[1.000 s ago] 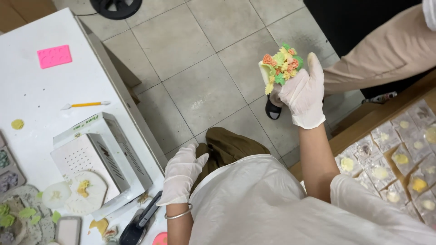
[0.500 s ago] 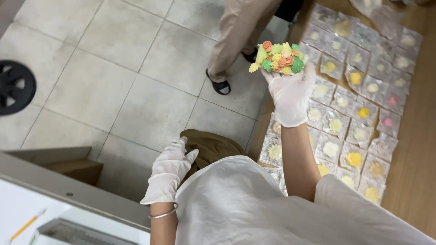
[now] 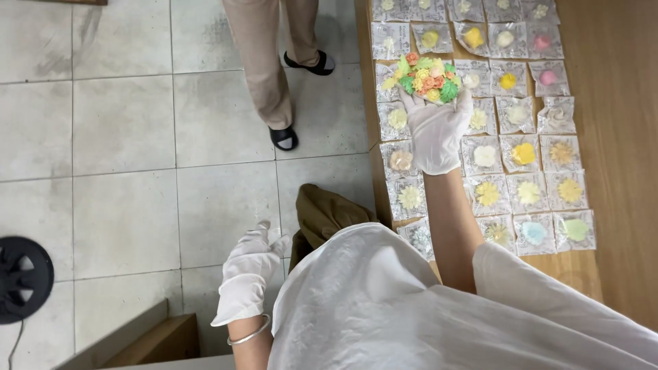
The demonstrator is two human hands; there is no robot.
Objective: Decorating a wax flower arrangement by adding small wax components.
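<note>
The tiled floor [image 3: 123,137] occupies the left portion of the head view, light grey with dark grout lines. A wooden counter [image 3: 617,137] runs along the right side, its left edge bordering the floor. The wearer's white garment [image 3: 411,308] fills the lower centre. A second person stands on the floor near the top, visible only as beige trouser legs [image 3: 264,55] and black sandals [image 3: 284,137]. A black round object [image 3: 24,277] sits at the left edge on the floor, only partly in view. A wooden box edge [image 3: 151,342] shows at the bottom left. A grid of clear packets [image 3: 510,154] lies flat on the counter in rows, each containing one small flower-shaped piece in white, yellow, pink, pale blue or pale green. The right hand [image 3: 439,133], in a white glove, is extended over the packets with fingers curled upward, gripping a multicoloured flower cluster [image 3: 425,77] of orange, yellow and green; the cluster sits at the fingertips, above the upper-left rows of packets, near the counter's left edge. The left hand [image 3: 248,270], also gloved in white, hangs over the floor with fingers loosely spread and holds nothing. A thin silver bangle [image 3: 250,334] encircles the left wrist just below the glove cuff.
</note>
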